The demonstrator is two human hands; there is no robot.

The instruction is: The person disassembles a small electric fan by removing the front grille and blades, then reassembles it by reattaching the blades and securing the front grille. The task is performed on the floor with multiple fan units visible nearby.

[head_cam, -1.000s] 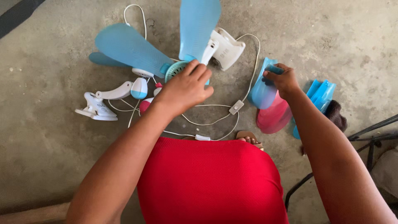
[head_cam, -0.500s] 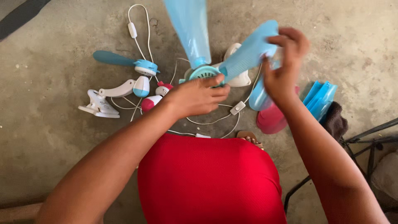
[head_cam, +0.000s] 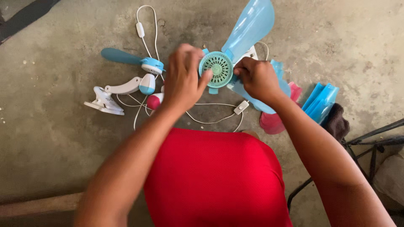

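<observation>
A small fan with a round teal vented hub (head_cam: 216,66) is held up over the concrete floor. My left hand (head_cam: 184,77) grips the hub's left side, thumb on its rim. My right hand (head_cam: 256,77) pinches a light blue blade (head_cam: 243,89) at the hub's right side. Another light blue blade (head_cam: 251,26) sticks up and to the right from the hub. A white cord with an inline switch (head_cam: 241,107) trails below the fan.
On the floor to the left lie a white clip fan base (head_cam: 105,102), a blue-and-white motor part (head_cam: 147,84), a teal blade on a hub (head_cam: 122,56) and a looped cord (head_cam: 140,29). Pink blades (head_cam: 273,122), stacked blue blades (head_cam: 320,102) and a dark metal frame (head_cam: 370,143) are at the right.
Both hands lifted the fan hub and turned it face-up toward me. My right hand dropped from the blade tip to the blade's root at the hub.
</observation>
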